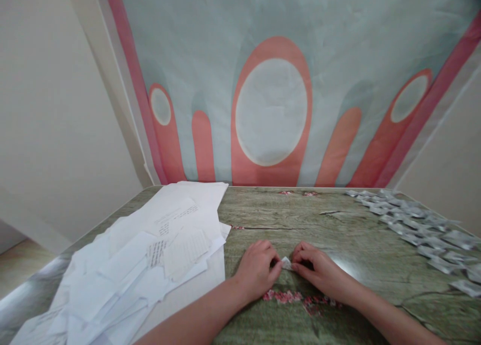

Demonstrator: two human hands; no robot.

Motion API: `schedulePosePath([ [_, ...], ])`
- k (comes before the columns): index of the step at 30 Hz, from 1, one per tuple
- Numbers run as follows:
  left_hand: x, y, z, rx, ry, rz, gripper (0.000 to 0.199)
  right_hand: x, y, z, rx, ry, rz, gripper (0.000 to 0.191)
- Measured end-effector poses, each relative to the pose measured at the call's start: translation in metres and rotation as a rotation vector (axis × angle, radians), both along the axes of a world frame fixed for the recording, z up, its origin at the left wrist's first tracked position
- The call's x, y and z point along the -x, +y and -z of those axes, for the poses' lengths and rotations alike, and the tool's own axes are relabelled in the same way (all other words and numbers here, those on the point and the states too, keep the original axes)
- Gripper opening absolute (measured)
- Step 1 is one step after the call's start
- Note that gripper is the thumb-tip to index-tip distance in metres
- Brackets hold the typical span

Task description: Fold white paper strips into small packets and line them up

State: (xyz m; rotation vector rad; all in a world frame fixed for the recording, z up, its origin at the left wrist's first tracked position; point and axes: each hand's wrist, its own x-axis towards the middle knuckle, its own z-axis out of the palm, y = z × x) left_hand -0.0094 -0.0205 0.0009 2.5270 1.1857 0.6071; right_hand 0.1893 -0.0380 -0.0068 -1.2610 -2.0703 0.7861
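A small white piece of folded paper point(286, 263) with a pointed top is between my two hands, just above the wood-patterned table point(270, 214). My left hand point(260, 266) pinches its left edge between thumb and curled fingers. On the other side, my right hand point(318, 271) grips the right edge in the same way, thumb below and fingers bent. The paper's lower part is too small to make out clearly.
Loose white sheets and torn pieces, some printed, form a pile point(150, 265) on the left. Many small folded paper pieces point(424, 229) lie in rows at the right. A patterned backdrop point(338, 44) stands behind the table.
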Motion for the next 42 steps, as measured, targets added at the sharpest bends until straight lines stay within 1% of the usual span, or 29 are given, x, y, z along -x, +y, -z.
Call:
schedulePosePath([
  [6, -0.001, 0.001, 0.001, -0.002, 0.012, -0.024, 0.011, 0.002, 0.002, 0.006, -0.045, -0.044, 0.046, 0.013],
  [10, -0.001, 0.001, 0.003, -0.007, 0.037, -0.03, 0.012, 0.001, 0.005, 0.011, -0.031, -0.084, 0.054, 0.01],
  [15, -0.002, 0.003, 0.005, -0.013, 0.055, -0.044, 0.012, 0.003, 0.006, 0.009, -0.021, -0.109, 0.068, 0.009],
  [19, -0.003, 0.004, 0.003, -0.011, 0.06, -0.047, 0.011, 0.002, 0.007, 0.008, 0.0, -0.13, 0.08, 0.009],
  [24, -0.003, 0.004, 0.0, -0.01, 0.061, -0.053, 0.01, 0.001, 0.008, 0.01, 0.0, -0.141, 0.103, 0.007],
  [29, -0.003, 0.004, 0.0, -0.023, 0.078, -0.029, 0.009, 0.003, 0.009, 0.01, -0.004, -0.147, 0.107, 0.006],
  [35, -0.005, 0.005, -0.001, -0.011, 0.076, -0.042, 0.009, 0.004, 0.009, 0.013, -0.019, -0.146, 0.107, 0.002],
  [37, -0.006, 0.005, -0.002, 0.001, 0.072, -0.054, 0.009, 0.005, 0.007, 0.014, -0.04, -0.135, 0.116, 0.006],
  [39, -0.006, 0.005, -0.001, 0.011, 0.065, -0.073, 0.009, 0.006, 0.003, 0.014, -0.077, -0.114, 0.114, 0.015],
  [42, -0.007, 0.005, 0.0, 0.017, 0.056, -0.086, 0.008, 0.007, -0.003, 0.012, -0.157, -0.116, 0.062, 0.027],
])
